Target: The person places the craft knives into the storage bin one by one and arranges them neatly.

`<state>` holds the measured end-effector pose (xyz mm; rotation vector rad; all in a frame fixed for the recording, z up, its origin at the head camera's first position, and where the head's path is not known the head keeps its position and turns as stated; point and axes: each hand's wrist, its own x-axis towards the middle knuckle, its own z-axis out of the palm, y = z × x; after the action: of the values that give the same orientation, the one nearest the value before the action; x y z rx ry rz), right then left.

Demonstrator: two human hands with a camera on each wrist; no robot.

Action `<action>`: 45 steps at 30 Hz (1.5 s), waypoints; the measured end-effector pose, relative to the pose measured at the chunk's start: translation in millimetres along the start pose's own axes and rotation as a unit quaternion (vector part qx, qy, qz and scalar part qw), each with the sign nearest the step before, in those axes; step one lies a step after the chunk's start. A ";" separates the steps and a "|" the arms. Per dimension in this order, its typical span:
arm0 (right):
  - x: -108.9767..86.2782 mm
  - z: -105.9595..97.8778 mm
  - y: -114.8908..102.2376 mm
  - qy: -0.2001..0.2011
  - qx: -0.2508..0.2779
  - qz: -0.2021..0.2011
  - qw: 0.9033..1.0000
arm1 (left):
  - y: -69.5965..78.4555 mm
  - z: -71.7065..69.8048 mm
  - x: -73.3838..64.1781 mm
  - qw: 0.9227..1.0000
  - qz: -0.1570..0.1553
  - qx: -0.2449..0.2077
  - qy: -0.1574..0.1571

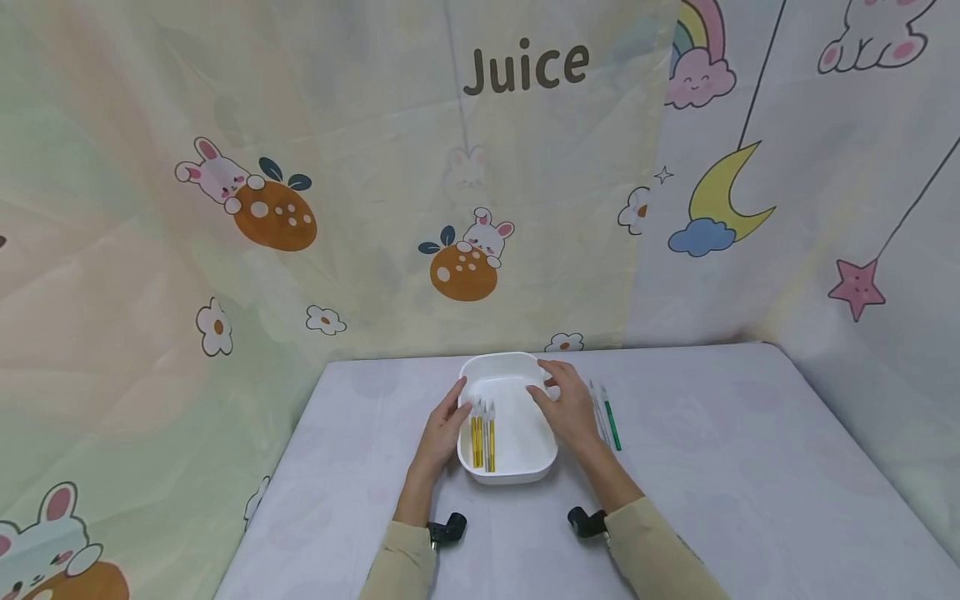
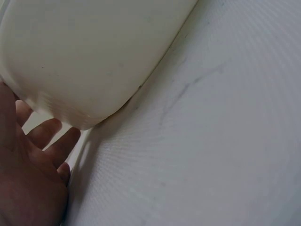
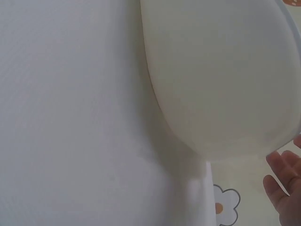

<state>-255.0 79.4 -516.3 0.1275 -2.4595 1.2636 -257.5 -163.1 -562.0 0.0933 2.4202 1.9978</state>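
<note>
A white, round-cornered tray (image 1: 517,433) stands on the table. Several slim yellow pen-like sticks with pale tips (image 1: 482,437) lie side by side along its left inside. At the tray's left side, my left hand (image 1: 438,433) holds the rim, thumb over the edge and fingers outside; the left wrist view shows those fingers (image 2: 51,136) against the outer wall. My right hand (image 1: 566,408) is at the far right corner, thumb over the tray's inside and apart from the fingers. In the right wrist view its fingertips (image 3: 275,162) are right by the rim.
To the right of the tray, a green pen-like stick (image 1: 612,423) and a pale one (image 1: 597,408) lie on the white-covered table (image 1: 750,467). A printed cloth wall (image 1: 375,275) rises behind the table. Black wrist cameras (image 1: 447,529) sit on both wrists.
</note>
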 end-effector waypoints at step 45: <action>-4.5 -35.5 58.9 0.061 0.043 0.060 0.995 | 1.5 1.7 -0.8 1.000 -0.010 0.008 0.007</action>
<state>-255.2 142.4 -544.3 -0.0736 -2.3391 1.3856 -256.6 -161.2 -560.9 0.0565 2.4357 1.9785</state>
